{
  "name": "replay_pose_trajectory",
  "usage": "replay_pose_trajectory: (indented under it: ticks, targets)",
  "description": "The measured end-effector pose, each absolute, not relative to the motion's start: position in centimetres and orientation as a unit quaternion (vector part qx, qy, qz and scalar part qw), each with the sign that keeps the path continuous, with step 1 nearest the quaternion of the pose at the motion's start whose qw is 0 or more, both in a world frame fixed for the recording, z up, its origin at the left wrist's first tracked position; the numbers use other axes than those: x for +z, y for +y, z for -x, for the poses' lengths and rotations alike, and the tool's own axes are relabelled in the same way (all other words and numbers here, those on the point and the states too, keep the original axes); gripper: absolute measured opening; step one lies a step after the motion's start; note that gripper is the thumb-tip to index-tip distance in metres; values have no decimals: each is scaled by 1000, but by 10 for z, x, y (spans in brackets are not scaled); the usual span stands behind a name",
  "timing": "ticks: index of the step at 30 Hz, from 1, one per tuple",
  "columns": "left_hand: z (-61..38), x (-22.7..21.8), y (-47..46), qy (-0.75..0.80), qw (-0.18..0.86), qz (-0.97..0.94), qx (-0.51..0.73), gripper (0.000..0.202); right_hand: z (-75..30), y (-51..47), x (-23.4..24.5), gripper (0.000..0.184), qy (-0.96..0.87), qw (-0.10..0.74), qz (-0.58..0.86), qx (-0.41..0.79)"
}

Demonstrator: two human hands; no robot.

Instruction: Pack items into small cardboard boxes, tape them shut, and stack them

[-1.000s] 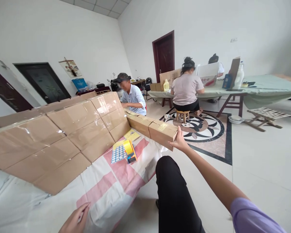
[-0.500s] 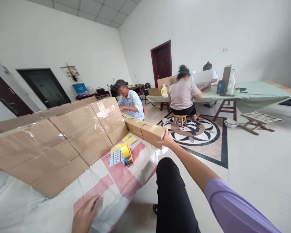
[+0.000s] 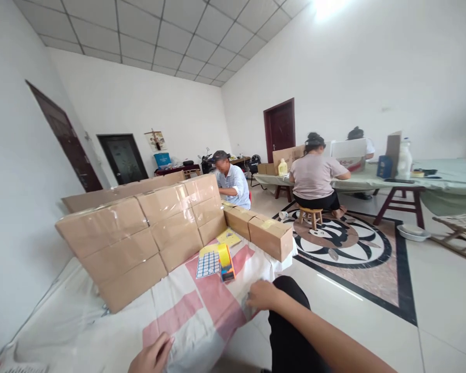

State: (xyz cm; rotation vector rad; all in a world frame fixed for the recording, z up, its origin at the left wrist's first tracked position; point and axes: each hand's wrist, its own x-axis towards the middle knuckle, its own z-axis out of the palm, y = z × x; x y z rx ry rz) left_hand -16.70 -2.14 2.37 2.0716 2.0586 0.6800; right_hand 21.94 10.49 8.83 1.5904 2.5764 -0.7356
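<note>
My left hand [image 3: 152, 354] rests low over the front of the pink-and-white cloth [image 3: 178, 314]; its fingers are curled in, with nothing visible in them. By the cloth's front edge, beside my knee, is my right hand [image 3: 262, 296]. Its fingers bend down and are partly hidden and blurred, so what they hold, if anything, does not show. Beyond it lies an orange-and-blue tape dispenser [image 3: 227, 265] with yellow tape. It sits beside a sheet of blue-bordered labels [image 3: 208, 264]. The nearest carton is the end one of a low row [image 3: 271, 237], apart from my right hand.
A wall of stacked, taped cartons [image 3: 128, 243] stands along the table's left. A yellow sheet [image 3: 229, 237] lies near its end. Behind the cartons sits a co-worker [image 3: 233, 178]; another person [image 3: 315, 173] sits on a wooden stool [image 3: 311, 213]. A green-covered table [image 3: 442, 178] stands at right.
My right hand has let go of the end carton and come back to the cloth's edge near my knee. My view has tilted up and turned left. My left hand remains low at the front.
</note>
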Motion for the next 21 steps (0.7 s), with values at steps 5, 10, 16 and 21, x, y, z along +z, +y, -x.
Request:
replay_pose_trajectory:
  ticks: [5, 10, 16, 21]
  targets:
    - [138, 43, -37, 698, 61, -696, 155, 39, -115, 64, 53, 23, 832, 244, -279, -414]
    - [119, 70, -51, 717, 142, -673, 112, 34, -25, 27, 26, 37, 816, 385, -149, -405]
    - [142, 65, -63, 759, 303, -560, 139, 24, 53, 46, 116, 13, 827, 399, -73, -390]
    - [157, 76, -73, 703, 419, -511, 265, 37, 147, 60, 187, 19, 875, 399, -97, -257]
